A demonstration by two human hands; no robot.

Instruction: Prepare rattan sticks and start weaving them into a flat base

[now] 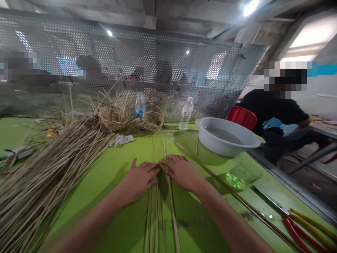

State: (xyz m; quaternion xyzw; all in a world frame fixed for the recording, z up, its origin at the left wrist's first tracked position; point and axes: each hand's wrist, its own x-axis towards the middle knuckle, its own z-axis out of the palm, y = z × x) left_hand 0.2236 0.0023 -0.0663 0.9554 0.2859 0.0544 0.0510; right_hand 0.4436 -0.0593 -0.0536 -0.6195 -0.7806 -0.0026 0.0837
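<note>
On my far left a heap of canes (58, 158) fans across the green table (105, 214), with a woven basket (113, 121) at its upper end. Two white packets (122, 140) lie just beside it, and behind them a blue-labelled bottle (140, 105) stands near a looser basket (154, 121).

My left hand (143, 175) reaches in, back upward, one digit standing up and away, the others slightly parted and aimed right. Their tips meet the left side of the strips (172, 211), a few narrow lengths running from my near edge up between the hands and past them. I cannot tell whether those tips pinch anything.

My right hand (183, 170) comes from the other side, fingers bent and a little apart, their ends over the right-hand strips and close to the left tips. Here too I cannot tell a pinch from a light press.

Beyond it stands a clear bottle (186, 114). Further right I have a pale basin (226, 137) holding water, long rods (238, 196) slanting toward me, a greenish clear tub (243, 175) and shears (286, 212) with red and yellow handles. Past the table, a person (273, 105) in black sits on a red chair (242, 118).
</note>
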